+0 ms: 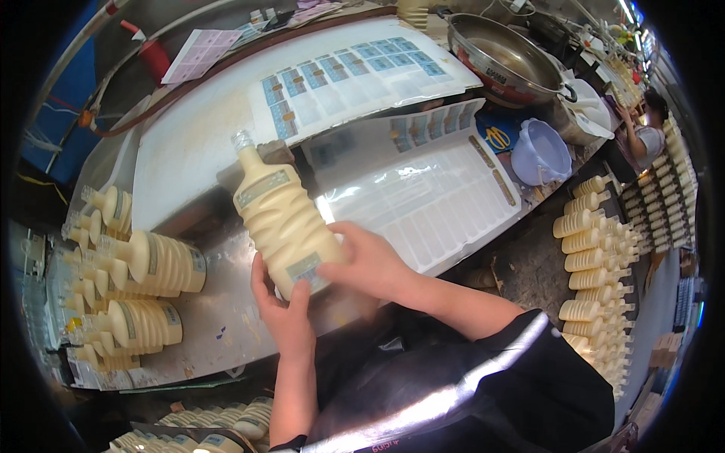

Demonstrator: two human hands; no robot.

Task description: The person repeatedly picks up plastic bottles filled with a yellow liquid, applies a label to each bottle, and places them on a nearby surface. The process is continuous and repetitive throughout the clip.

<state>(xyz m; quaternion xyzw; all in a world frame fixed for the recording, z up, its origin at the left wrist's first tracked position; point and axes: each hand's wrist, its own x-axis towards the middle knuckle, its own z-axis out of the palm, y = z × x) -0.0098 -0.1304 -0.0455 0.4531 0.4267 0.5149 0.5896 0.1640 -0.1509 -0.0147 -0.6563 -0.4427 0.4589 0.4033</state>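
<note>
Fingers (300,294) clasping 1 bottle (281,215), left hand (288,317) pointing forward, right hand (370,262) leftward

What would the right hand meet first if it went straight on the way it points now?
The right hand would meet the cream bottle, which it is touching. Beyond that, the line seems to run toward the white board, though depth is unclear.

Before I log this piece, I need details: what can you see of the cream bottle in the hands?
The bottle is opaque cream, material unclear, with a ridged body and clear-looking neck tip. A greyish label sits on the shoulder, another near the base. It slants above the workbench, neck pointing away and left. The left hand and right hand hold its base end, thumbs near the lower label.
</note>
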